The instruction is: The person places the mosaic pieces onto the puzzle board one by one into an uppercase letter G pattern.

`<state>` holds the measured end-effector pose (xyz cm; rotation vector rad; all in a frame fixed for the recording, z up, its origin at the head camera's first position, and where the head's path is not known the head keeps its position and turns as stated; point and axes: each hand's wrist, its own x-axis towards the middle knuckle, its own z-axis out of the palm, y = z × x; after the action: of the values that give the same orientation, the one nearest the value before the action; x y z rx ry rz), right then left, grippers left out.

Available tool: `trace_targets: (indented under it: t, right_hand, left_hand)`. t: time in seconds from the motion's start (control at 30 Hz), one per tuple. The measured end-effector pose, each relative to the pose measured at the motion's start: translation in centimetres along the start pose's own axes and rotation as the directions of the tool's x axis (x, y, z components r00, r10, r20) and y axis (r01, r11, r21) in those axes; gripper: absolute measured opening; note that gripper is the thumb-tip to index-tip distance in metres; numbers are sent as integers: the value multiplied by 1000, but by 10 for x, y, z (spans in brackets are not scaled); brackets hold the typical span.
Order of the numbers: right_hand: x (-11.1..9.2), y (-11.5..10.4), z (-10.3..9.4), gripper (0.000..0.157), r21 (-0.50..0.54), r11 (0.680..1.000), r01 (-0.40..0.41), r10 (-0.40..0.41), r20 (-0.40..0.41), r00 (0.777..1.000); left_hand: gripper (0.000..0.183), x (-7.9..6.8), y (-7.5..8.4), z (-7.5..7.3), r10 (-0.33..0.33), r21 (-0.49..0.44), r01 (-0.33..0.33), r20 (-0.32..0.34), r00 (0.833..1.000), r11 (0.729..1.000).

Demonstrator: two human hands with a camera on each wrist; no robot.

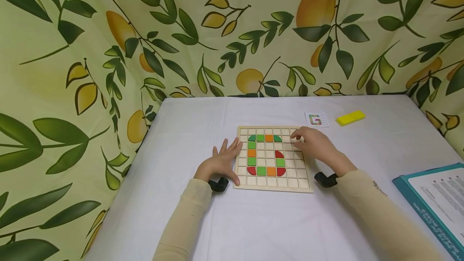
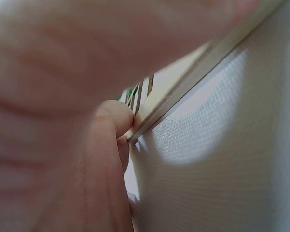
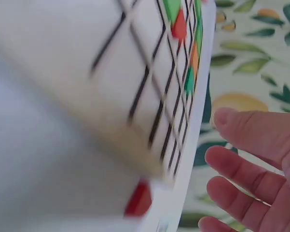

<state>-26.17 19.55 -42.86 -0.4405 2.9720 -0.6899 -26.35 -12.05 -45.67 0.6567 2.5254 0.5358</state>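
Note:
A wooden grid board [image 1: 294, 172] lies on the table, bearing colored tiles in a G shape. Dark green quarter-rounds [image 1: 277, 138] form its top corners; red quarter-rounds [image 1: 251, 170] sit at the bottom and inner right, with light green squares [image 1: 251, 161] and orange squares [image 1: 269, 138] between. My left hand [image 1: 221, 162] rests spread against the board's left edge, thumb at the near corner. Over the far right edge hovers my right hand [image 1: 319, 146], its fingers loosely bent. The right wrist view shows nothing between them, and a red piece [image 3: 138, 198] beyond the board's edge.
Behind the board's right corner lie a small pattern card [image 1: 317, 119] printed with a similar G and a yellow block [image 1: 350, 118]. A teal-edged book or folder [image 1: 427, 204] lies at the right. Leaf-printed curtains [image 1: 232, 31] hang behind and left of the table.

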Motion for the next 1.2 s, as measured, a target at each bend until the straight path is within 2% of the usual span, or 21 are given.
trace_targets:
  t: [0.2,0.33,0.43,0.9,1.07,1.2]
  right_hand:
    - [-10,26,-13,32,-77,991,-108,108,-1,994]
    - [-10,35,-10,37,-94,981,-168,174,58,983]
    - [-8,39,-6,37,-98,980,-175,183,79,980]
    - [-7,37,0,25,-114,984,-138,142,32,989]
    - [-5,29,1,22,-79,996,-38,37,-20,999]
    - [0,10,3,20,-9,998,60,-60,-2,998]
  left_hand:
    - [136,-1,2,0,-7,-8,7,0,1000,1000]
    - [136,-2,1,0,-9,-14,9,-3,1000,1000]
    - [136,-2,1,1,-10,-11,10,-3,1000,1000]
    - [136,-1,1,1,-8,5,8,-10,1000,1000]
    - [136,-1,1,1,-7,4,7,-9,1000,1000]
    - [135,-2,2,0,-14,12,14,-2,1000,1000]
